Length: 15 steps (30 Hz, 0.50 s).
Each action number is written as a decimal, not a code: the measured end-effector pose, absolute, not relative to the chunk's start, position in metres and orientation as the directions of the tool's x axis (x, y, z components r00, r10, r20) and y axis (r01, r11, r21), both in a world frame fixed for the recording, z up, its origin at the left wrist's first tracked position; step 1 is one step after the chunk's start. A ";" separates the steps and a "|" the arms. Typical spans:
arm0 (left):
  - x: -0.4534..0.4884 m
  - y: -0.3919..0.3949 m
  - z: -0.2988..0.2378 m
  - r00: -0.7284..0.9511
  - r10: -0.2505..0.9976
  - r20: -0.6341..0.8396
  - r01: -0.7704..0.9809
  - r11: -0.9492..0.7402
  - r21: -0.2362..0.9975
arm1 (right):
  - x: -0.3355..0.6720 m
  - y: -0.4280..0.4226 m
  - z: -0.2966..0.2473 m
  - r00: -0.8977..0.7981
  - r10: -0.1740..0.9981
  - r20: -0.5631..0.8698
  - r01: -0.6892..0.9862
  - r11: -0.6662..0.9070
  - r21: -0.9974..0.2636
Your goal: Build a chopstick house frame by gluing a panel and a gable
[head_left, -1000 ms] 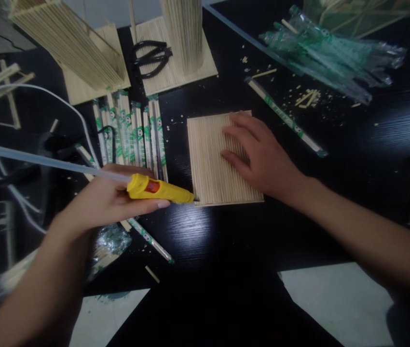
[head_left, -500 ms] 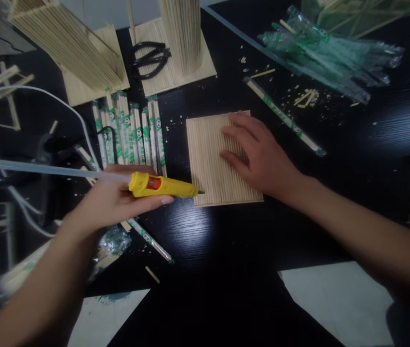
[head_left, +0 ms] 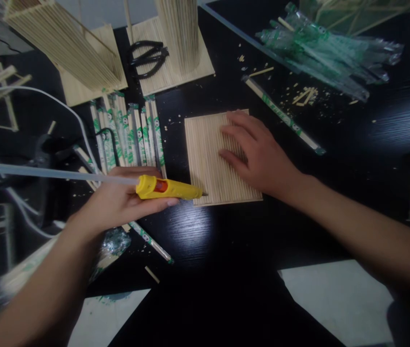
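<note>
My left hand (head_left: 118, 200) is closed round a yellow glue gun (head_left: 169, 189), with a long translucent glue stick (head_left: 56, 174) trailing out of its back end. The gun's metal tip is over the lower left corner of a square panel of wooden sticks (head_left: 208, 159); whether it touches cannot be made out. My right hand (head_left: 259, 156) lies on the panel's right side, fingers spread and palm down. The panel rests flat on the black table (head_left: 234, 241).
Wrapped chopsticks (head_left: 136, 135) lie left of the panel, one wrapped pair (head_left: 284, 115) to its right. Behind stand two stick-built structures (head_left: 67, 48) (head_left: 181, 36) on bases, with black-handled scissors (head_left: 149, 59). Empty plastic wrappers (head_left: 321, 53) lie back right; a white cable (head_left: 38, 89) loops at left.
My left hand and the glue gun have shifted slightly right, the tip further in over the panel's corner. My right hand stays on the panel.
</note>
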<state>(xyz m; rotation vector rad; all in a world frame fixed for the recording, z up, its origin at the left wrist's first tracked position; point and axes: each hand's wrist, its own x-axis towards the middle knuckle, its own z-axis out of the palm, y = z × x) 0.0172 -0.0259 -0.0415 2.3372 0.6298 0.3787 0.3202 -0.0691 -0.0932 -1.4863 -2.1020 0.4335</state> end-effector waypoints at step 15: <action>0.015 -0.027 -0.045 0.838 0.538 0.087 0.369 -0.678 0.636 | 0.322 -0.068 -0.097 -0.271 0.922 0.275 0.752 0.382 -0.538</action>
